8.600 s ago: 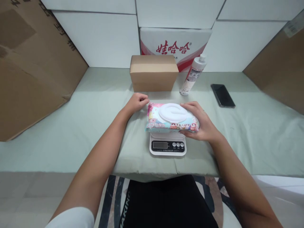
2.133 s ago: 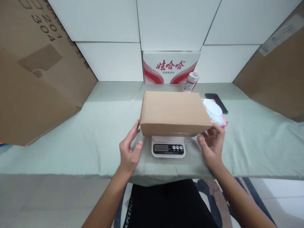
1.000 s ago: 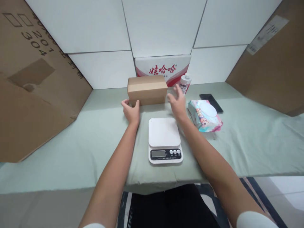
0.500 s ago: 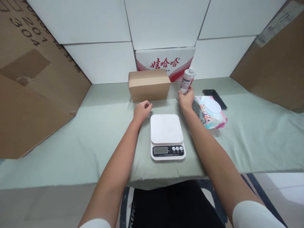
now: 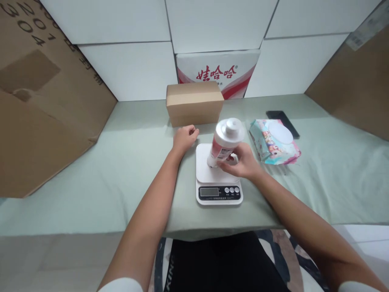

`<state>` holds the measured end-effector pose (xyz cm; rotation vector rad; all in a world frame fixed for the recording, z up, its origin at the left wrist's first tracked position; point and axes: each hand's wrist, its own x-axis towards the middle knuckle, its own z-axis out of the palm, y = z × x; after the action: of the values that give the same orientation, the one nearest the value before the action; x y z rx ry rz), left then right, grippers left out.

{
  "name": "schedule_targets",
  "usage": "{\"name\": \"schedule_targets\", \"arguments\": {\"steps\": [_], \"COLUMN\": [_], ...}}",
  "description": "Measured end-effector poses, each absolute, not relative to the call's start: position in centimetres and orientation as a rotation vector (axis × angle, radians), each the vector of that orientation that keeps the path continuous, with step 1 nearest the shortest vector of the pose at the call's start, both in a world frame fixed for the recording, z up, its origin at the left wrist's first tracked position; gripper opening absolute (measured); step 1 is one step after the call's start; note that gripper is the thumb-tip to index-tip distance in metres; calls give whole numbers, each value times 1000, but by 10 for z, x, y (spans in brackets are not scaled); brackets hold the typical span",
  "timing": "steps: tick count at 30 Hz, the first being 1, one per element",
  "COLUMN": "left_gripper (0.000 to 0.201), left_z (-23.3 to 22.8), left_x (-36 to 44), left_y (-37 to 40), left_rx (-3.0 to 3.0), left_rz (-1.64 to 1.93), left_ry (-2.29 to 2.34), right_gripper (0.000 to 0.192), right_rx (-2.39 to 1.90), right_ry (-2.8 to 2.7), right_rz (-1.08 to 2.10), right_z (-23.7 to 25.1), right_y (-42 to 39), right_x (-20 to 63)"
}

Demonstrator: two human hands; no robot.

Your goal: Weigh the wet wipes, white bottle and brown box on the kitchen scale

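Observation:
My right hand (image 5: pixel 240 162) grips a white bottle (image 5: pixel 223 144) with a pink label and a white cap. The bottle leans slightly over the platform of a white kitchen scale (image 5: pixel 209 176); whether its base touches the platform, I cannot tell. The scale's small display shows no digits I can read. Left of the scale, my left hand (image 5: pixel 184 138) rests on the cloth with its fingers curled in and nothing visible in them. Just behind that hand stands a closed brown cardboard box (image 5: pixel 194 106).
A colourful pack of wipes (image 5: pixel 273 142) lies right of the scale, with a black tray (image 5: pixel 284 121) behind it. A white-and-red carton (image 5: pixel 217 69) stands against the wall. Large cardboard sheets (image 5: pixel 45 121) flank the green-clothed table (image 5: pixel 75 194).
My right hand has brought the bottle from the back right, near the carton, forward and left over the scale. My left hand stays curled in place. The view has shifted slightly.

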<state>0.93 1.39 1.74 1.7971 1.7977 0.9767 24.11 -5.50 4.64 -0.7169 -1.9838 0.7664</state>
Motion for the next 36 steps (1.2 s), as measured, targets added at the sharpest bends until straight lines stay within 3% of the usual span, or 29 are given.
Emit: {"name": "schedule_targets", "arguments": {"steps": [4,10,14,18,27,36], "left_gripper": [33,33,32,32,32,33], "left_z": [16,14,14,15,17,15], "left_x": [9,8,8,8,9,9], "left_y": [14,17,16,15,15,17], "left_rx": [1786,1761,1762,1771,1764,1754], "left_rz": [988,1015,1015,1002,997,998], "left_ry": [1803,1791,1789,1797,1801,1816], "right_gripper": [35,72,53,39,39,51], "right_rx": [-744,-807,-783,-715,-661,-927], "right_ry": [-1991,-1590,-1420,-1462,-1950,-1598], "right_rz": [781,657,579,730,908,808], "right_z": [39,39,37,33,41,44], "right_y": [-49,-34,-25,-24,-48,-34], "right_x": [242,261,267,264,252,236]}}
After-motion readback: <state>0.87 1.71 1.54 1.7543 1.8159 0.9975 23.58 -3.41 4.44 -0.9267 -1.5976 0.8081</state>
